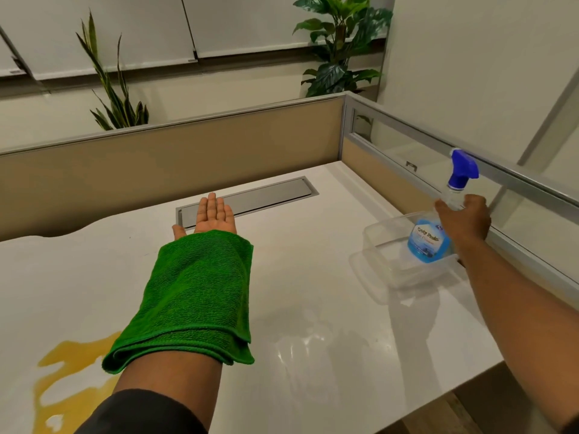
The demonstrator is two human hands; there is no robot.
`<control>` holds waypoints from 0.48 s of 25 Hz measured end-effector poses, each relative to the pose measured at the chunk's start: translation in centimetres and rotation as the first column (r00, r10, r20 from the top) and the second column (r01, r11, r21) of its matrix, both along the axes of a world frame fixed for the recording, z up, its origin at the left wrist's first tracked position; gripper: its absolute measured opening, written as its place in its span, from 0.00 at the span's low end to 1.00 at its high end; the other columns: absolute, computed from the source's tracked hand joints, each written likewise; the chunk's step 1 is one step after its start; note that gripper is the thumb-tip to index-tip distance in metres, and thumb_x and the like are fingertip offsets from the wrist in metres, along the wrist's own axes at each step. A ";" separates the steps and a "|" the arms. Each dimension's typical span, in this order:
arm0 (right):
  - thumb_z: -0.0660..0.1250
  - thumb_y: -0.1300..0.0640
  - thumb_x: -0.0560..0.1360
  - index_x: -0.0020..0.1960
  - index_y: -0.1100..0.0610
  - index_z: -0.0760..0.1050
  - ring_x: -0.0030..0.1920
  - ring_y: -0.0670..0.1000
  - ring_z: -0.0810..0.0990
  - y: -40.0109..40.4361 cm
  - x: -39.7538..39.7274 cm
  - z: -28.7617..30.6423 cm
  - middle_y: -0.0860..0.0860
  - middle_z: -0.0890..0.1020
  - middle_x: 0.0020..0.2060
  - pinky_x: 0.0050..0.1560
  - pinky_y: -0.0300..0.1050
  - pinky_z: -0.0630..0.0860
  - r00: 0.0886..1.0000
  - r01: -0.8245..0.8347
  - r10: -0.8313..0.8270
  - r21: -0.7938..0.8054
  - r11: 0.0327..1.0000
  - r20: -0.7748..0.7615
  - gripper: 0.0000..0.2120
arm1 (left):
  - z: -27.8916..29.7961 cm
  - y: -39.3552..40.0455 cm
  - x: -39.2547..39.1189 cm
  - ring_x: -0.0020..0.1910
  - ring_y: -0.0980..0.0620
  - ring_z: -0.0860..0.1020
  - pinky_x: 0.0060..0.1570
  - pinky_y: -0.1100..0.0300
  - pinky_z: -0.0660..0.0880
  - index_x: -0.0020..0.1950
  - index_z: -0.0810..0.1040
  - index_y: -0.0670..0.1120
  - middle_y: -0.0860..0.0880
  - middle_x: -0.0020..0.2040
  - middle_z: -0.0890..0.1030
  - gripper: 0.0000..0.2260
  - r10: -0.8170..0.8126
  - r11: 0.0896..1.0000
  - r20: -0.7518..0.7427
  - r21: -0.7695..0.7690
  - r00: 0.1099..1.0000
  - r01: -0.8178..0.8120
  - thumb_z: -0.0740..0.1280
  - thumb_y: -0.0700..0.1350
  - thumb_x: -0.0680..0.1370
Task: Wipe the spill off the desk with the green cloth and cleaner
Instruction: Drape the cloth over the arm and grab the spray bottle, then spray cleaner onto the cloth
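the yellow spill lies near on the table. the green cloth drapes the left forearm; left hand flat, fingers together. right hand grips the cleaner bottle in its clear tub: lift straight up, finger to the trigger.

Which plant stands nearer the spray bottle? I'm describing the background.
The broad-leaved plant at the back right corner; the spiky, narrow-leaved plant stands far left of the spray bottle.
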State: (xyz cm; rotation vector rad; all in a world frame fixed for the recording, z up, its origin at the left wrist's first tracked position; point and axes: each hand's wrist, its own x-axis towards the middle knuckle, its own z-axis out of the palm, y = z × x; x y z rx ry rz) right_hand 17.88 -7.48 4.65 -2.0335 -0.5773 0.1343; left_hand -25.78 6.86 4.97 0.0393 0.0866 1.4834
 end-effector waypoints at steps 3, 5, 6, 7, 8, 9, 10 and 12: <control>0.73 0.44 0.71 0.63 0.60 0.69 0.49 0.56 0.78 1.3 2.6 0.2 0.59 0.80 0.55 0.48 0.51 0.74 0.993 -0.113 0.114 -0.087 0.990 0.010 0.29 | 0.0 -0.6 0.1 0.76 0.41 0.60 0.73 0.45 0.56 0.74 0.63 0.37 0.39 0.76 0.63 0.36 0.024 1.000 0.001 0.009 1.000 -0.024 0.47 0.65 0.79; 0.73 0.43 0.70 0.58 0.59 0.71 0.46 0.56 0.78 2.3 3.6 0.0 0.59 0.81 0.50 0.49 0.52 0.75 0.991 -0.127 0.130 -0.087 0.988 0.026 0.25 | 0.4 -0.9 -0.1 0.76 0.41 0.61 0.72 0.45 0.58 0.73 0.65 0.37 0.39 0.76 0.64 0.36 0.027 1.000 -0.031 0.012 0.999 -0.026 0.47 0.65 0.79; 0.73 0.42 0.70 0.56 0.57 0.72 0.47 0.57 0.80 2.9 4.0 0.1 0.59 0.81 0.48 0.51 0.54 0.76 0.991 -0.130 0.130 -0.058 0.990 -0.007 0.24 | 0.6 -1.1 -0.2 0.75 0.41 0.61 0.71 0.45 0.59 0.73 0.65 0.37 0.39 0.75 0.65 0.36 0.024 1.000 -0.035 0.017 0.999 -0.024 0.47 0.65 0.79; 0.73 0.42 0.69 0.54 0.55 0.72 0.48 0.58 0.81 3.1 4.3 0.5 0.58 0.81 0.47 0.52 0.56 0.77 0.990 -0.134 0.133 -0.023 0.991 -0.053 0.22 | 0.9 -1.3 -0.2 0.75 0.41 0.62 0.70 0.45 0.59 0.73 0.65 0.37 0.39 0.75 0.65 0.36 0.030 0.999 -0.034 0.019 0.999 -0.030 0.47 0.65 0.79; 0.73 0.41 0.69 0.52 0.53 0.72 0.49 0.59 0.81 3.6 4.2 0.7 0.57 0.81 0.47 0.52 0.57 0.78 0.982 -0.161 0.159 -0.004 0.987 -0.105 0.21 | 1.3 -1.5 -0.6 0.75 0.41 0.62 0.70 0.45 0.60 0.73 0.65 0.38 0.39 0.75 0.65 0.36 0.055 0.998 -0.033 0.018 0.998 -0.055 0.47 0.65 0.79; 0.73 0.40 0.67 0.51 0.51 0.72 0.49 0.59 0.82 4.0 3.9 0.6 0.57 0.81 0.47 0.51 0.57 0.78 0.977 -0.174 0.173 0.002 0.985 -0.123 0.21 | 1.7 -1.7 -1.1 0.75 0.41 0.62 0.69 0.45 0.60 0.74 0.65 0.38 0.39 0.75 0.65 0.36 0.072 0.997 -0.036 0.015 0.997 -0.071 0.47 0.65 0.79; 0.73 0.38 0.65 0.51 0.49 0.73 0.48 0.58 0.82 3.7 4.2 0.7 0.56 0.82 0.47 0.50 0.55 0.78 0.981 -0.154 0.156 0.031 0.988 -0.110 0.22 | 1.8 -1.8 -0.8 0.75 0.41 0.62 0.69 0.46 0.60 0.74 0.65 0.38 0.39 0.75 0.65 0.36 0.058 0.998 -0.031 0.015 0.998 -0.057 0.46 0.65 0.79; 0.72 0.33 0.59 0.51 0.45 0.73 0.45 0.54 0.81 3.5 3.9 0.7 0.53 0.82 0.45 0.48 0.53 0.79 0.979 -0.153 0.163 0.084 0.985 -0.124 0.25 | 2.1 -2.3 -0.8 0.75 0.42 0.62 0.68 0.46 0.61 0.74 0.64 0.38 0.40 0.76 0.65 0.35 0.057 0.998 -0.049 0.020 0.997 -0.057 0.46 0.64 0.80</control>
